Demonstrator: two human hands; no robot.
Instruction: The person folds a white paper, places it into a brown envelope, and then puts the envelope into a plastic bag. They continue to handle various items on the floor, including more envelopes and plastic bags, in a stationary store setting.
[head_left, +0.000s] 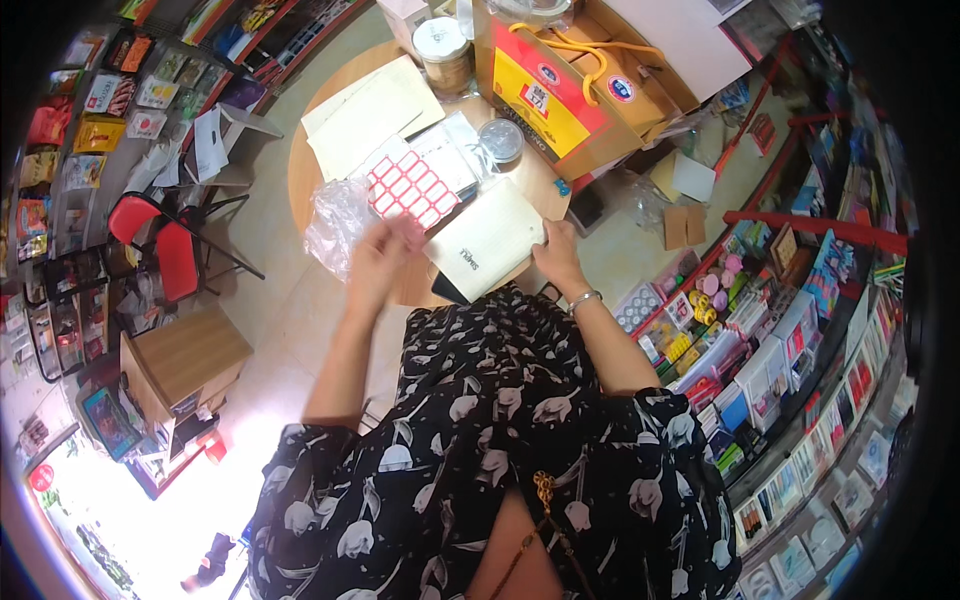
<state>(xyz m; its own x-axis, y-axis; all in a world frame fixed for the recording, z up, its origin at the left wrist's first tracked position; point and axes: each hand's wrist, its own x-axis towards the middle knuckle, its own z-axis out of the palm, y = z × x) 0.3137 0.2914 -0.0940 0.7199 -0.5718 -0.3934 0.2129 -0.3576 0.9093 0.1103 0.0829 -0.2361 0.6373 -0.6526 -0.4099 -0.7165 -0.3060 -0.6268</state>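
Observation:
A cream notebook (487, 241) with dark lettering on its cover lies slanted at the near edge of the round wooden table (306, 142). My right hand (557, 255), a bracelet at its wrist, grips the notebook's right edge. Up against the lower corner of a sheet of red-bordered blank labels (411, 183) is my left hand (384, 255). Its fingers are blurred, so whether they pinch the sheet or a small pinkish thing is unclear. Crumpled clear plastic (337, 225) lies just left of that sheet. Part of a dark flat object (448, 288) shows under the notebook.
Cream paper sheets (375, 112), a lidded jar (442, 56), a round clear container (501, 140) and a large cardboard gift box (555, 97) with yellow cord handles occupy the table's far side. Stocked shelves (750, 330) curve along the right. A red folding chair (176, 255) stands left.

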